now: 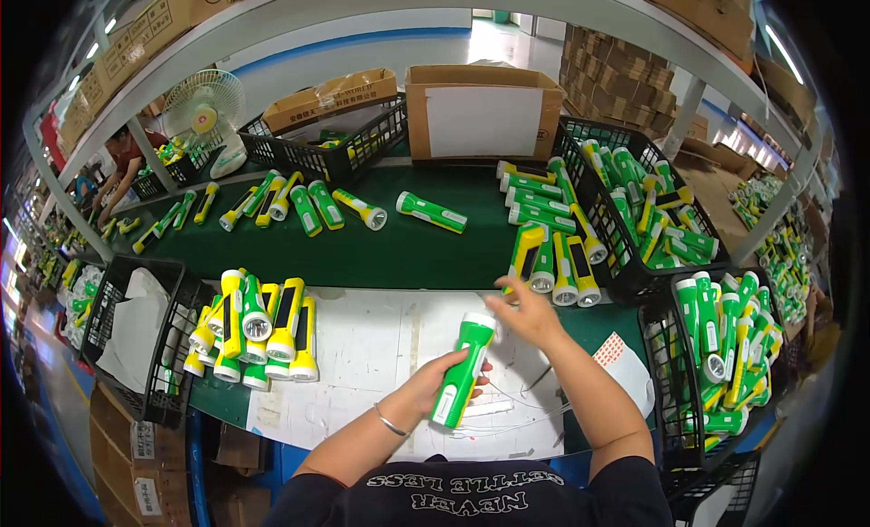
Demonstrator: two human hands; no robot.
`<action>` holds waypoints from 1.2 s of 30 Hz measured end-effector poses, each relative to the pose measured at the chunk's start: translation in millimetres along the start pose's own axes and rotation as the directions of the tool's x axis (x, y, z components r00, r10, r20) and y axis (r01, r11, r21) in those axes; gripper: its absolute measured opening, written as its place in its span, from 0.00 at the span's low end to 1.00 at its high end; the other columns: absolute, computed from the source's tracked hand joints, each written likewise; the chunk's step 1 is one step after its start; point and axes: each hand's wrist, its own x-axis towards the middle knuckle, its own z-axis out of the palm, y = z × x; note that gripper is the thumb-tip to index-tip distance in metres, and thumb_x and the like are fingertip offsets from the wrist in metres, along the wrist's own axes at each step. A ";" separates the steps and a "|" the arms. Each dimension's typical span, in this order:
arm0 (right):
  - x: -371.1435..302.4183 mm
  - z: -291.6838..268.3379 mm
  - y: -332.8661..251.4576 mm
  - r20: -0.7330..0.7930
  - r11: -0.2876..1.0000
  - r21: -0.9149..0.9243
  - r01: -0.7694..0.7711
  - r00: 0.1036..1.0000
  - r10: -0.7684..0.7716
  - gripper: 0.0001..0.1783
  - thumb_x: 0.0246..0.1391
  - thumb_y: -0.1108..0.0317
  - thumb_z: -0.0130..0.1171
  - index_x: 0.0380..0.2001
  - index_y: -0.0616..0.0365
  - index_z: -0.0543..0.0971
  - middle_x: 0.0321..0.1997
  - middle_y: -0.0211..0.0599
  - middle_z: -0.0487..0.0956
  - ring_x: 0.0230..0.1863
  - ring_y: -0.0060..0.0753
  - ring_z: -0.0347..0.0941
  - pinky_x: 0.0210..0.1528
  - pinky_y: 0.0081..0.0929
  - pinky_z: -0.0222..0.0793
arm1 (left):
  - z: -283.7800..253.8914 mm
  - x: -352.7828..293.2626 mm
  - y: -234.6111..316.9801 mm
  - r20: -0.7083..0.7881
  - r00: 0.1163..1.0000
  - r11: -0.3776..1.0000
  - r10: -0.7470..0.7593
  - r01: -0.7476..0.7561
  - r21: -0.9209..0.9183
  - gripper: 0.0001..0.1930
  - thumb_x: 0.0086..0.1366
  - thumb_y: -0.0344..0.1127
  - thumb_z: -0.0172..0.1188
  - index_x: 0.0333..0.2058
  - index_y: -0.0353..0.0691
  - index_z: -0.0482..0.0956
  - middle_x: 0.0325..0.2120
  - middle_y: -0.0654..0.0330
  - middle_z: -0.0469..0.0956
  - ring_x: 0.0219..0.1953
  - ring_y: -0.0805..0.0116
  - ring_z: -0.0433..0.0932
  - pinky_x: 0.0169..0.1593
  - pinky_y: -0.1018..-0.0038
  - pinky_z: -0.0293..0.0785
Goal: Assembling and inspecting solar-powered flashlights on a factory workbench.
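My left hand [444,379] is closed around a green flashlight [463,368] with a white head and a yellow edge. That flashlight is tilted above the white work sheet, its head pointing away from me. Farther right, my right hand [530,319] has its fingers around the near end of a yellow flashlight with a dark panel [526,251]; the hand partly hides that end. Beside it lie several green and yellow flashlights [565,271], heads toward me. At the left of the sheet, more flashlights [256,328] are piled up.
Flashlights lie scattered along the dark green belt [362,251]. Black crates of flashlights stand at the right [666,373] and back right [625,269]. At the left is a crate [172,346] with white sheets. A cardboard box [482,119] and a fan [205,119] stand behind.
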 end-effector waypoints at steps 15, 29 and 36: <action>-96.0 18.5 20.6 0.167 0.960 0.280 0.007 0.984 -0.056 0.15 0.56 0.60 0.45 0.29 0.61 0.73 0.28 0.41 0.74 0.33 0.36 0.70 0.39 0.28 0.65 | 6.7 -1.8 -9.3 -0.121 0.977 0.982 0.178 -0.184 -0.034 0.19 0.64 0.50 0.46 0.41 0.39 0.66 0.31 0.58 0.73 0.28 0.71 0.73 0.30 0.75 0.74; -102.6 20.4 -43.6 0.073 0.728 -0.453 0.514 0.836 -0.544 0.06 0.42 0.66 0.58 0.19 0.52 0.71 0.18 0.31 0.66 0.15 0.34 0.67 0.17 0.29 0.62 | 22.3 -7.4 0.8 -0.106 0.902 0.894 0.418 -0.389 0.222 0.16 0.65 0.44 0.46 0.43 0.39 0.61 0.34 0.58 0.71 0.31 0.73 0.72 0.33 0.75 0.73; -112.6 24.8 -47.8 0.251 0.625 -0.321 0.711 0.700 -0.668 0.08 0.39 0.65 0.59 0.16 0.50 0.70 0.16 0.29 0.64 0.12 0.32 0.64 0.15 0.28 0.60 | 8.4 -12.0 -7.1 -0.126 0.821 0.804 0.556 -0.494 0.330 0.23 0.67 0.53 0.34 0.44 0.39 0.64 0.32 0.58 0.71 0.28 0.74 0.71 0.33 0.77 0.71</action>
